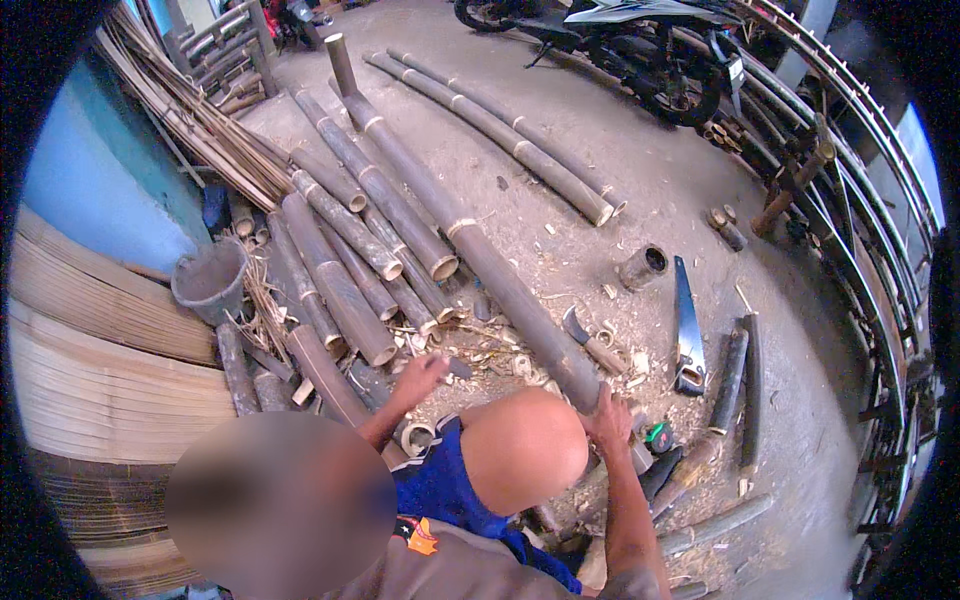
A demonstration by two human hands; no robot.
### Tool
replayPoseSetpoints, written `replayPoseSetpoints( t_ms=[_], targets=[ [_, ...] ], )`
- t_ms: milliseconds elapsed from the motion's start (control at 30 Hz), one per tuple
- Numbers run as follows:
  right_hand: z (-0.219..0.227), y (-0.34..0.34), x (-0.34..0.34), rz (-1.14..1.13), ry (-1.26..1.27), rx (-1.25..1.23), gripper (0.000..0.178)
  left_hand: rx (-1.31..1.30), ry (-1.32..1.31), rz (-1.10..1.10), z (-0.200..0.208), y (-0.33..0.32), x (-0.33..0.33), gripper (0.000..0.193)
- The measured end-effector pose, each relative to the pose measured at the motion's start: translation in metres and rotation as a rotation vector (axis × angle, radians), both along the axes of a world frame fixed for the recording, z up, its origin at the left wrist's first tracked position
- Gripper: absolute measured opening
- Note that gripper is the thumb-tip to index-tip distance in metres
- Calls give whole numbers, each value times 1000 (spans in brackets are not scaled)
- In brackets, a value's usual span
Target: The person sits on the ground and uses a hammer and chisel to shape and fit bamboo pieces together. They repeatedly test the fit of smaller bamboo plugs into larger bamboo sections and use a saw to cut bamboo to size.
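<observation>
A long brown bamboo pole runs from the far left toward me, its near end beside my bent knee. My right hand grips that near end, fingers wrapped over it. To the left of the knee, my left hand is raised above the wood chips, its fingers blurred. A small dark piece shows by its fingertips; whether the hand holds it, I cannot tell. Right of the pole lie a curved-blade knife with a wooden handle and a handsaw. A green and black tape measure is close to my right hand.
Cut bamboo lengths lie at the left, near a grey bucket and bundled strips. Two poles lie farther off. A short bamboo piece and a motorcycle are at the right; a bamboo rack borders that side.
</observation>
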State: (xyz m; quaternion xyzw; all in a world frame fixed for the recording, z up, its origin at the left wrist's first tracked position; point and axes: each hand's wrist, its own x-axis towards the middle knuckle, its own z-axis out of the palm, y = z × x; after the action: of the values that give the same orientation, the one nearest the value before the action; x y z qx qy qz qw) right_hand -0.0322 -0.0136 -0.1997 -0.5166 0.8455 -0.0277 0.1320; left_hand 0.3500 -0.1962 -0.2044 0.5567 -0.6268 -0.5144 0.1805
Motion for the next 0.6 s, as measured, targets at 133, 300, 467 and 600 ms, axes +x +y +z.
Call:
replayPoseSetpoints(
  t_ms=[133,300,467,600],
  targets=[
    [96,11,-9,30,12,-112,85,-129,138,111,-13,-77,-35,59],
    [174,120,-61,-1,150,-64,90,143,673,435,21,-137,-135,81],
    [200,256,-83,-130,192,134,97,478,1095,501,8,-184,-173,88],
    [190,281,-69,-256,183,228,110,494,1118,562,13,-125,-228,88]
  ],
)
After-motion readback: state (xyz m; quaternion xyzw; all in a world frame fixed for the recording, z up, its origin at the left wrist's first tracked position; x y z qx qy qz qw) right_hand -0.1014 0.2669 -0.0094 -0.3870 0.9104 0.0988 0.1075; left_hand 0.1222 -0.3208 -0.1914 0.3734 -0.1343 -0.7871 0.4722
